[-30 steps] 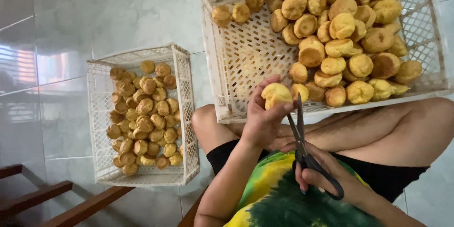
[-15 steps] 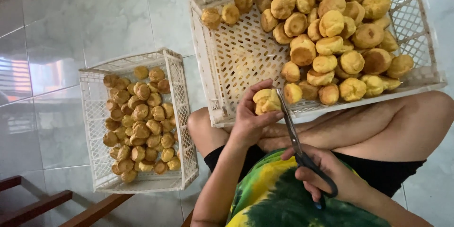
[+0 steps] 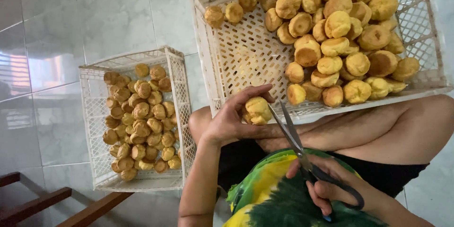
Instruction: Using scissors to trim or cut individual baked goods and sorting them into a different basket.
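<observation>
Left hand: the left hand [image 3: 231, 120] curls its fingers around a round golden-yellow pastry puff [image 3: 257, 110], held just over the knee.
Right hand: the right hand [image 3: 331, 187] grips black-handled steel scissors [image 3: 302, 153], blades parted at the puff.
Crates: a white plastic lattice crate [image 3: 236, 52] of puffs rests on the legs; a smaller white crate [image 3: 94, 113] sits on the floor.

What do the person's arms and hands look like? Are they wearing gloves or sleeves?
No gloves and no sleeves. The left hand and right hand are bare, and so are both forearms. No rings, watch or bracelets show. The person wears a green and yellow top and black shorts.
</observation>
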